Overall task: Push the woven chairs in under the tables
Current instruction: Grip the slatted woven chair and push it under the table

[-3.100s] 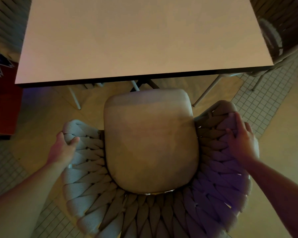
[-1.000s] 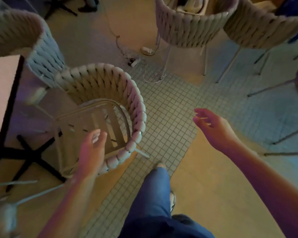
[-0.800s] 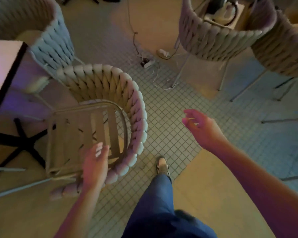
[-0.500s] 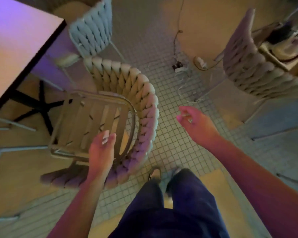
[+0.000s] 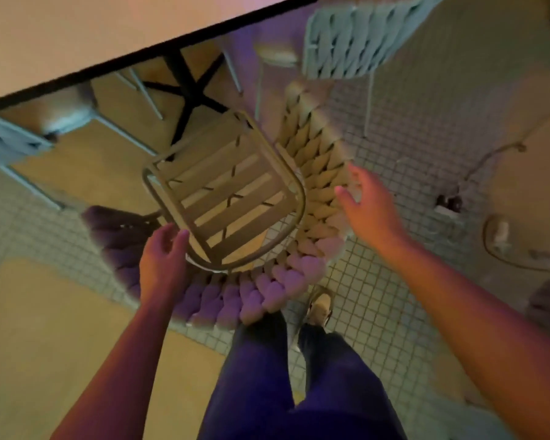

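Your left hand [image 5: 161, 258] spread over woven chair [image 5: 311, 198] back | your right hand [image 5: 367, 208] spread beside its rim | slatted seat [image 5: 226, 192] bare, outside surface [image 5: 77, 36]

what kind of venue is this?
Probably a cafe or restaurant seating area: a square table on a black cross base, several matching woven chairs around it, and a small-tile floor. No signage or tableware shows, so that stays a guess.

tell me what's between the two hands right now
In the head view, the slatted seat and woven back of the chair lie between left hand and right hand.
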